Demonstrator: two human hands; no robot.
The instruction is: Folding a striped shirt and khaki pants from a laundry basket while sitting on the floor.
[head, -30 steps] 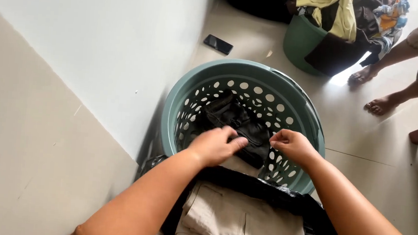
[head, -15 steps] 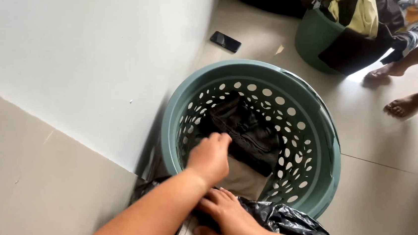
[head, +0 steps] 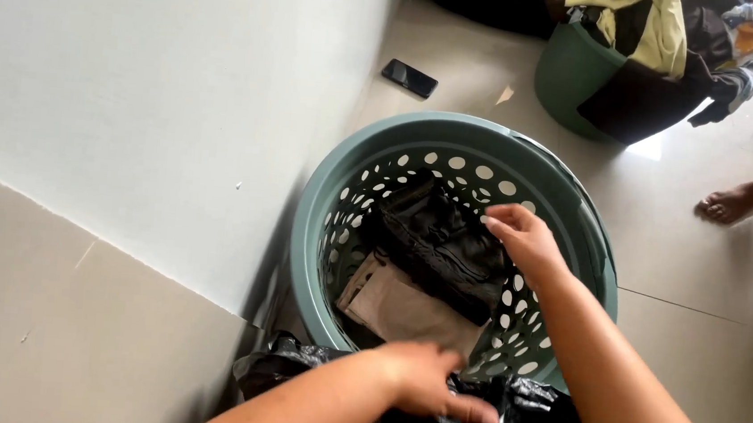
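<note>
A round green laundry basket [head: 321,234] with holes in its wall stands on the floor against a white wall. Inside lie a folded black garment [head: 437,239] and a folded beige garment [head: 405,308]. My right hand [head: 525,239] reaches into the basket, its loosely spread fingers at the black garment's right edge. My left hand [head: 424,383] lies flat on a crumpled black plastic bag [head: 521,420] just in front of the basket, gripping nothing that I can see.
A black phone [head: 409,77] lies on the tiled floor by the wall. A second green basket [head: 575,79], piled with mixed clothes, stands at the back right. Another person's bare feet [head: 735,204] are on the floor at the right.
My left hand has come out of the basket and now rests on the black bag. My right hand has left the bag and reached into the basket over the black garment.
</note>
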